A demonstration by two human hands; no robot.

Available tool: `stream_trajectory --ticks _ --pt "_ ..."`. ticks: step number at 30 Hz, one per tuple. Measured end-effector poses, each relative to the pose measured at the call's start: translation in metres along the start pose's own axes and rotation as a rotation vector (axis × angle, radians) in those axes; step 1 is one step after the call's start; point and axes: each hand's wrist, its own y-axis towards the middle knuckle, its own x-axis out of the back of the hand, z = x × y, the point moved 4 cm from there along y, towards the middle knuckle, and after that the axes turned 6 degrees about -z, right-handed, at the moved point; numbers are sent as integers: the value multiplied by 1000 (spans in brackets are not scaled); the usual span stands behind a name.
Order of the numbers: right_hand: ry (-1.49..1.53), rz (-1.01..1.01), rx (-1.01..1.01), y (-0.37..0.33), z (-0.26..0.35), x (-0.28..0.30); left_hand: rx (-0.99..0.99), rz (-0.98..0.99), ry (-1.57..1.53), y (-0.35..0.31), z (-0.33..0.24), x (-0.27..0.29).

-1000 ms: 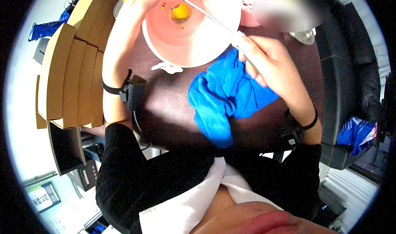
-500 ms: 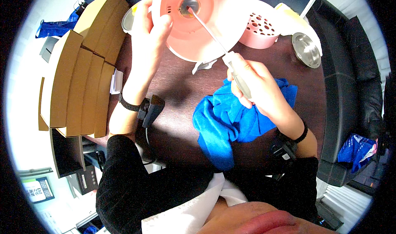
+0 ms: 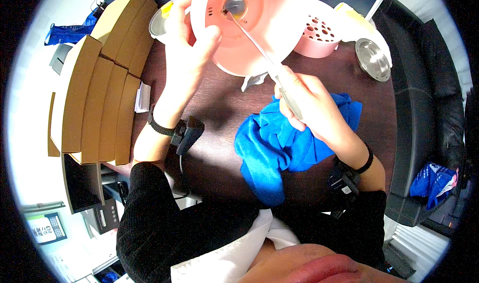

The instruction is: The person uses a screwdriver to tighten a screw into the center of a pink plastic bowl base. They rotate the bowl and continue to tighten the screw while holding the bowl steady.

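Note:
My left hand (image 3: pixel 192 51) grips the left rim of a pink, round, bowl-like housing (image 3: pixel 272 21), tilted so that its hollow side faces me. A round opening with a shiny grey centre sits in its middle, with small holes around it. In my right hand (image 3: pixel 317 103) is a screwdriver (image 3: pixel 257 46) with a pale handle, my fingers wrapped round it. Its tip meets the lower left edge of the round opening; whether a screw is there cannot be made out. A crumpled blue cloth (image 3: pixel 269 138) lies on the dark table beneath my right hand.
Behind the housing stands a pink drum with a holed top (image 3: pixel 319 41), and a steel bowl (image 3: pixel 373 59) to its right. Cardboard boxes (image 3: pixel 82 98) line the table's left side, beside folded white paper (image 3: pixel 142 97). A black sofa (image 3: pixel 419 98) runs along the right.
The pink housing and my left hand have shifted slightly right and down in the picture. The screwdriver's tip has gone from the middle of the round opening to its lower left edge.

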Motion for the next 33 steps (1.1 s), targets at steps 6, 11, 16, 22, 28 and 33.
stream_trajectory --ticks 6,11,16,22,28,33 --pt "122 48 -79 -6 4 -4 -165 43 183 -9 -9 -12" --pt "196 113 -128 -12 6 -4 -384 134 283 -10 -12 -15" --pt "-198 -94 138 -4 10 8 -412 111 319 -10 -14 -12" --pt "-1177 -648 754 -15 38 24 -314 201 283 -6 -8 -14" --pt "-859 -489 608 -8 38 37 -276 124 228 -7 -13 -18" --pt "-59 -78 82 -8 23 24 -283 23 187 -11 -8 -12"
